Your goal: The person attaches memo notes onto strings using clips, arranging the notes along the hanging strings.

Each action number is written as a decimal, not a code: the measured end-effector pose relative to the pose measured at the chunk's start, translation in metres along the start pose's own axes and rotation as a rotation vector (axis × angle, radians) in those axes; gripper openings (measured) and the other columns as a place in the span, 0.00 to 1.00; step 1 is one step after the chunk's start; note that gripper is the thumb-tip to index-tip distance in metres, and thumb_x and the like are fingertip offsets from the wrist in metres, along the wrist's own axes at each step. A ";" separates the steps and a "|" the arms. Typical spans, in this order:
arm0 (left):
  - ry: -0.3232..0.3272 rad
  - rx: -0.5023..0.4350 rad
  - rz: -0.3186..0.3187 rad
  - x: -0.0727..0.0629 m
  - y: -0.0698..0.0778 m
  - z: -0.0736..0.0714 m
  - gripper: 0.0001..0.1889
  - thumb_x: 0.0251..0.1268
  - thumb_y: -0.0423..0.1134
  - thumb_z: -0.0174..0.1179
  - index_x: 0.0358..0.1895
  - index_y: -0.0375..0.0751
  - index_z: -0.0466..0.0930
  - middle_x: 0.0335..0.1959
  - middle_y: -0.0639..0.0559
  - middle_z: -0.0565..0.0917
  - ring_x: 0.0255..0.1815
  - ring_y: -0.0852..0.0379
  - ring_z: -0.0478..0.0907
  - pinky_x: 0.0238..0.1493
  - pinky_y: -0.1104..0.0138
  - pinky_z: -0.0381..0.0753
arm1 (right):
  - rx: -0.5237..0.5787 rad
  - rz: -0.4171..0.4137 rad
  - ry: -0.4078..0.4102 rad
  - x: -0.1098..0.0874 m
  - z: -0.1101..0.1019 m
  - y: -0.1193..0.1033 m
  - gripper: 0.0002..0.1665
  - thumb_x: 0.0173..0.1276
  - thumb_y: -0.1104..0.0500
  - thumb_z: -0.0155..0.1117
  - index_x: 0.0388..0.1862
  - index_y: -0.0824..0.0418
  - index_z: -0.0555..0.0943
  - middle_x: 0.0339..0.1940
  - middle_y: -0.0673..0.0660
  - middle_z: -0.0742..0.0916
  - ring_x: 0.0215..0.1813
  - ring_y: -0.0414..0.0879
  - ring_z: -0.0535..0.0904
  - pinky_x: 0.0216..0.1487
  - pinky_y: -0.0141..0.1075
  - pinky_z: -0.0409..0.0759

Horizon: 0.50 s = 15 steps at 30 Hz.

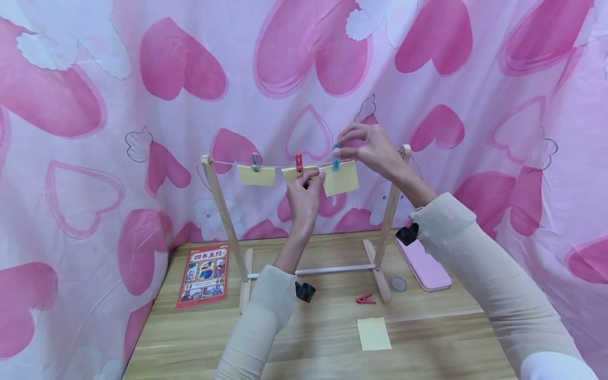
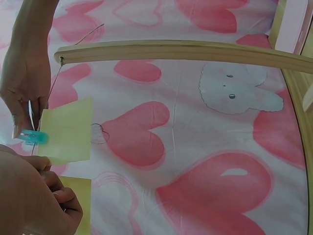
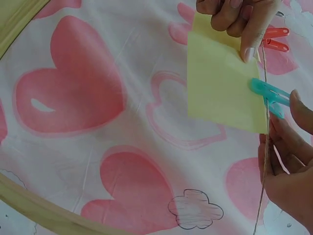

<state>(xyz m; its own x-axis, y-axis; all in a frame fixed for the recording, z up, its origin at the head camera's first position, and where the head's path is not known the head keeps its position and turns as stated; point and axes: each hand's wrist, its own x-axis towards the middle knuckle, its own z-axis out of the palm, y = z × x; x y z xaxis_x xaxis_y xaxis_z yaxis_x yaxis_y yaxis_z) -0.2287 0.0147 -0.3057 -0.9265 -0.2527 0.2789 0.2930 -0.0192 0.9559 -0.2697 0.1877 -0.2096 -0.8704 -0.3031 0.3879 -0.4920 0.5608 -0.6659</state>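
Note:
My right hand point(image 1: 375, 150) pinches the handles of a blue clothespin point(image 3: 269, 90). Its nose lies over the top edge of a yellow paper note point(image 1: 343, 180) at the string point(image 3: 265, 161). Beside it my left hand point(image 1: 304, 200) holds the note's upper left corner between thumb and finger, its other fingers curled. Left of that, a red clothespin point(image 1: 298, 162) clips a second yellow note point(image 2: 76, 196), partly hidden behind my left hand. A grey clothespin point(image 1: 255, 162) holds a third yellow note point(image 1: 258, 176) on the same string.
Wooden posts point(image 1: 220, 206) carry the string, joined low by a white rod point(image 1: 337, 269). On the table lie a red book point(image 1: 204, 275), a red clothespin point(image 1: 366, 298), a loose yellow note point(image 1: 374, 334), a tape ring point(image 1: 398, 284) and a pink case point(image 1: 425, 266). A heart-print curtain point(image 1: 180, 58) hangs behind.

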 end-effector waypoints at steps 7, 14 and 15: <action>-0.032 -0.003 -0.001 -0.001 -0.003 0.000 0.09 0.77 0.34 0.69 0.51 0.32 0.93 0.23 0.57 0.70 0.25 0.61 0.64 0.26 0.72 0.61 | -0.037 0.011 -0.075 -0.005 -0.004 0.001 0.21 0.75 0.56 0.76 0.61 0.65 0.88 0.65 0.62 0.87 0.71 0.61 0.81 0.76 0.60 0.75; -0.044 0.028 -0.021 -0.003 -0.008 -0.001 0.11 0.77 0.35 0.70 0.53 0.31 0.93 0.26 0.57 0.74 0.28 0.62 0.66 0.28 0.72 0.62 | -0.057 -0.005 -0.084 -0.007 -0.002 0.001 0.22 0.75 0.59 0.77 0.63 0.67 0.87 0.65 0.64 0.86 0.70 0.61 0.82 0.75 0.59 0.77; -0.047 0.031 -0.026 -0.003 -0.009 -0.002 0.12 0.77 0.35 0.70 0.54 0.31 0.92 0.26 0.57 0.74 0.28 0.62 0.67 0.28 0.72 0.62 | -0.057 -0.009 -0.084 -0.007 -0.001 0.000 0.22 0.75 0.59 0.76 0.64 0.67 0.87 0.65 0.65 0.86 0.69 0.61 0.82 0.75 0.59 0.77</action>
<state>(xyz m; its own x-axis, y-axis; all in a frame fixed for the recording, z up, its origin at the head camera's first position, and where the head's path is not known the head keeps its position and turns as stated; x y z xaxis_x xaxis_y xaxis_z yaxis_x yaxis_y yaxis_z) -0.2280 0.0138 -0.3152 -0.9440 -0.2065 0.2571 0.2617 0.0054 0.9651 -0.2637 0.1909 -0.2118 -0.8654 -0.3707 0.3371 -0.5002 0.6000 -0.6243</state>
